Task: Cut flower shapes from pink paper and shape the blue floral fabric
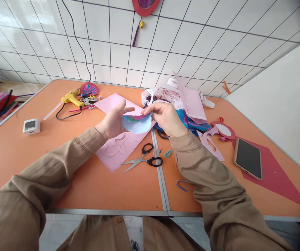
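Note:
Above the middle of the orange table [35, 164], both my hands hold a rounded light-blue paper piece [137, 124] with pink and green colour along its top edge. My left hand [114, 120] cups it from the left, thumb over the top. My right hand [165, 116] pinches its upper right edge with thumb and fingers. Below the hands lies a pink sheet [118, 146] with cut-out shapes. Black-handled scissors [146, 159] rest shut on the table just beneath.
A yellow glue gun [71, 97] with a black cord lies at the back left, a white small device [31, 126] further left. A phone [247, 158] lies on red paper [275, 177] at right. A plastic bag and paper scraps [176, 96] pile behind my right hand.

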